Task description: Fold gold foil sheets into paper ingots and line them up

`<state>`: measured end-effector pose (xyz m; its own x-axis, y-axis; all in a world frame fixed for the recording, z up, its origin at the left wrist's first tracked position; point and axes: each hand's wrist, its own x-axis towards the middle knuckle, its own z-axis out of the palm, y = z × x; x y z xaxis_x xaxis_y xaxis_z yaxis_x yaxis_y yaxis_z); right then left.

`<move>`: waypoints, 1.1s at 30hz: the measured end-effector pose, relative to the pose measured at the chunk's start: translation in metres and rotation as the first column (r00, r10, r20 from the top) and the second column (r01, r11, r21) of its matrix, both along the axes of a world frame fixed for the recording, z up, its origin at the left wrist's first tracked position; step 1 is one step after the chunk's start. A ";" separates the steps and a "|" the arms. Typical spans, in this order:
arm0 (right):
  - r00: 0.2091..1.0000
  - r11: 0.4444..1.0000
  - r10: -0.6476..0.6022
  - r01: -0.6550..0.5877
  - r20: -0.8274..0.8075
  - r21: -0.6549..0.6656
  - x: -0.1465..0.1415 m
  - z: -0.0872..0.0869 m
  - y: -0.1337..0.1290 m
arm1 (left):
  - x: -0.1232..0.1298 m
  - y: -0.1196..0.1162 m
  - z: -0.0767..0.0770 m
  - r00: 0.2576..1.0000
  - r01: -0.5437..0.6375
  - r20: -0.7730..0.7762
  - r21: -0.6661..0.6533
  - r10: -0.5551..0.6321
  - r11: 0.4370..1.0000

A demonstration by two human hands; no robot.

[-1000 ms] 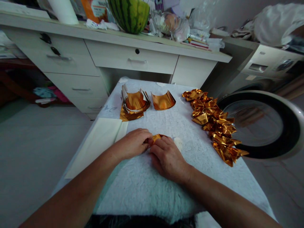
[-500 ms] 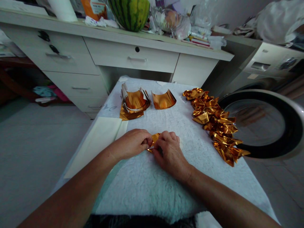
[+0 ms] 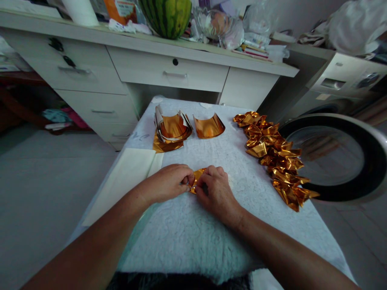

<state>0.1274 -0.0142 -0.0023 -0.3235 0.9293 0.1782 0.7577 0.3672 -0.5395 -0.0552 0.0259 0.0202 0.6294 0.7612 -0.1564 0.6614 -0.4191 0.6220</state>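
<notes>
Between my hands lies a small sheet of gold foil paper (image 3: 198,176), partly folded and mostly covered by my fingers. My left hand (image 3: 173,180) pinches its left edge with thumb and curled fingers. From the right, my right hand (image 3: 216,187) presses on the same paper, fingers bent over its right part. Beyond the hands stands a stack of curled gold foil sheets (image 3: 173,127), with a single curled sheet (image 3: 209,126) beside it. A row of folded gold paper pieces (image 3: 266,149) runs along the table's right side.
A pale cloth covers the table (image 3: 181,237). White folded paper (image 3: 127,173) lies at its left. The open washing machine door (image 3: 367,161) hangs by the right edge. Behind stands a drawer desk (image 3: 169,72) bearing a watermelon (image 3: 166,18).
Slightly more of the gold paper's surface shows between my fingers, and its near edge has shifted a little. Both hands stay almost in place.
</notes>
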 end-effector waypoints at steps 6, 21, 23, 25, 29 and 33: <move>1.000 1.000 0.020 -0.020 0.003 -0.003 0.002 0.000 0.000 | 0.000 0.000 -0.001 1.000 -0.003 0.004 0.003 0.003 1.000; 0.996 0.997 0.074 -0.073 0.055 -0.021 0.002 0.007 -0.007 | -0.001 0.000 0.001 1.000 0.005 0.002 -0.010 -0.005 1.000; 0.995 0.997 0.070 -0.069 0.066 -0.021 0.001 0.007 -0.006 | -0.001 0.001 0.001 1.000 0.007 0.006 -0.022 -0.006 1.000; 0.995 0.998 0.065 -0.063 0.071 -0.024 0.001 0.007 -0.006 | -0.002 0.001 0.001 1.000 0.006 0.014 -0.039 -0.005 0.999; 0.998 0.998 0.051 -0.050 0.048 -0.027 0.001 0.004 -0.005 | -0.004 0.001 0.002 1.000 0.004 0.020 -0.064 -0.003 0.998; 0.999 0.999 0.033 -0.032 0.032 -0.031 0.000 0.001 -0.004 | -0.004 0.001 0.002 1.000 0.007 0.022 -0.058 -0.006 0.998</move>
<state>0.1277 -0.0184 -0.0015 -0.3588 0.9230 0.1392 0.7628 0.3759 -0.5262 -0.0597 0.0273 0.0222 0.6380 0.7471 -0.1864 0.6446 -0.3857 0.6601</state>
